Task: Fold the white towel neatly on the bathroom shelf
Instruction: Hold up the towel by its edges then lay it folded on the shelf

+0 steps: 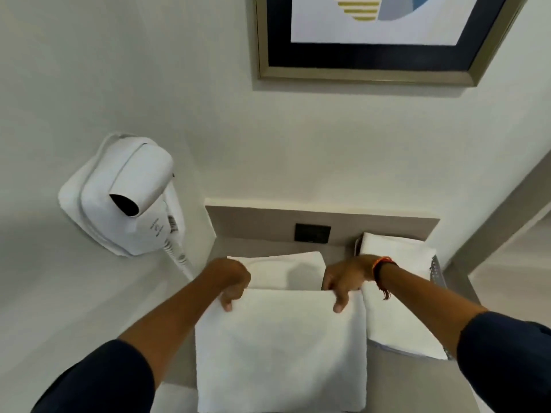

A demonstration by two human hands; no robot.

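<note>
left hand (231, 286) and right hand (343, 283) each closed in a pinch grip on the far edge of the white towel (280, 350), thumbs on top, fingers curled behind the edge. towel lies on the shelf (396, 383) and runs from the grip back toward the person, near edge at or over the shelf front. the gripped edge runs left-right, one hand per corner, both equally close. beyond the grip: more white cloth (277, 265), can't tell if it's the same towel. right of the grip: another folded towel (399, 293), just beside. likely next: carry the edge along the near-far line, hands level.
</note>
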